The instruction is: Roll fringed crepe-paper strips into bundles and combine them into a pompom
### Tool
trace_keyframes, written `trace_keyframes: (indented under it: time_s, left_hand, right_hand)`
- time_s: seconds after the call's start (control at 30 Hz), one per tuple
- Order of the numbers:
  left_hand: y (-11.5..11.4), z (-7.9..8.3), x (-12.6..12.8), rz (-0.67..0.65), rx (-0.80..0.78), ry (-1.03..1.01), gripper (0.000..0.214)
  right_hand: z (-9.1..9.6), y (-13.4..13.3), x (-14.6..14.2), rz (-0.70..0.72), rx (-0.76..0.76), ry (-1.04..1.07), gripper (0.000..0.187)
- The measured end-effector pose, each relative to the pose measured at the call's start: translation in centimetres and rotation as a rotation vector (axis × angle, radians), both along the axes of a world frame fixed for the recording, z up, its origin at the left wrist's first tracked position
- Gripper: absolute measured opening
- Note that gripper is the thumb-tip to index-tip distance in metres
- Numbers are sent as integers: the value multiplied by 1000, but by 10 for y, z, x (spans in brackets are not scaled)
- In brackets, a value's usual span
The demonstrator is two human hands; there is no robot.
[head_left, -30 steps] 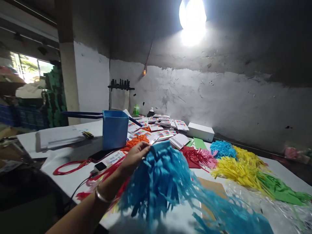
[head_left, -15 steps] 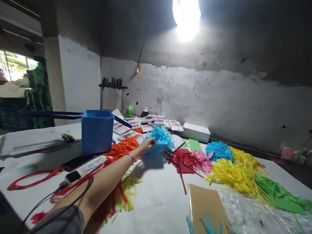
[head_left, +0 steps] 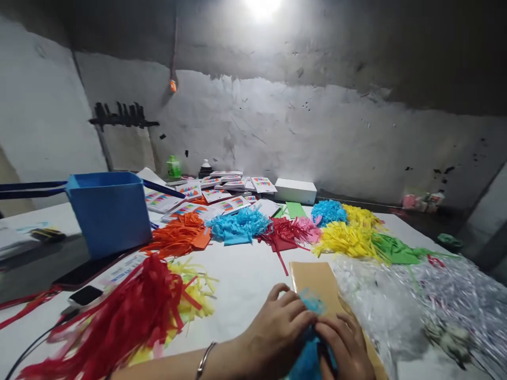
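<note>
My left hand point(head_left: 279, 330), with a metal bangle on its wrist, is pinched closed on blue fringed paper point(head_left: 307, 359). Close against it, my right hand point(head_left: 346, 345) grips the same blue paper with curled fingers. A small dark thing shows between the right fingers; I cannot make out what it is. Under both hands lies a brown cardboard sheet point(head_left: 315, 277). Farther back on the table rests a light blue bundle of fringed paper point(head_left: 237, 227), between orange fringed paper point(head_left: 180, 235) and dark red fringed paper point(head_left: 285, 235).
Red streamers point(head_left: 130, 311) lie at the left, near a blue bin point(head_left: 109, 216). Yellow fringes point(head_left: 344, 240), green paper point(head_left: 398, 249) and clear plastic wrap point(head_left: 384, 306) fill the right side. Printed packets point(head_left: 233, 203) and a white box point(head_left: 295, 191) stand at the back.
My left hand has left the light blue bundle, which now lies on the table, and come back to the cardboard. My right hand has come into view. The view has turned right.
</note>
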State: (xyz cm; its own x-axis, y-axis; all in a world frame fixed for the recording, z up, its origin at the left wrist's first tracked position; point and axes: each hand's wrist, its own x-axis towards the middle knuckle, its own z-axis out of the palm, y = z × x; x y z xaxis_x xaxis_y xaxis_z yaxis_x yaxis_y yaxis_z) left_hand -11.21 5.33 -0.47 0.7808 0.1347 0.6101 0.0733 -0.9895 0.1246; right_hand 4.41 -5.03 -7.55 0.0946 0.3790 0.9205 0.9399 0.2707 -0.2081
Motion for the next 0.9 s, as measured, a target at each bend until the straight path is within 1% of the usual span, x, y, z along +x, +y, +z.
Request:
trace_keyframes:
  time_s: [0.03,0.1,0.13,0.23,0.3,0.37,0.43,0.47,0.53,0.57,0.63,0.67,0.73,0.8,0.9]
  left_hand:
    - [-8,-2,0,52,68,-52,14]
    - [-18,-6,-4,109,159,-134,22]
    - [-22,-8,-8,111,181,-149,23]
    - [-32,-12,-28,91,199,-132,21]
    - [-37,-9,-46,80,126,-54,14]
    - [-37,-3,-61,51,-63,48,26]
    - [-32,7,-70,52,-305,96,38]
    - [-27,12,-71,77,-418,78,41]
    - [-19,19,-66,124,-651,20,45]
    - [-15,21,-62,108,-797,12,44]
    - [-10,22,-50,12,-1086,42,41]
    - [-9,21,-45,-43,-1204,64,42]
    - [-11,16,-38,-110,-1353,70,46]
    - [-16,9,-35,-136,-1436,43,51]
    - [-30,-5,-35,-201,-1561,45,62]
  right_hand:
    - [3,0,-5,-31,22,-64,28]
    - [8,-3,-15,-120,-2,-113,29]
    - [9,-6,-18,-142,-32,-118,30]
    - [11,-19,-20,-133,-115,-139,33]
    - [15,-29,-17,-167,-105,-167,32]
    - [19,-37,-14,-206,-66,-203,34]
    - [22,-42,-16,-173,-22,-231,35]
    - [24,-44,-19,-143,-4,-239,36]
    - [25,-47,-27,-93,28,-238,36]
    - [25,-48,-31,-78,34,-236,36]
    - [23,-50,-36,-68,29,-232,34]
    - [22,-52,-37,-69,24,-228,34]
    - [20,-56,-35,-78,20,-217,33]
    - [16,-59,-32,-93,23,-199,34]
    - [9,-60,-28,-97,18,-193,37]
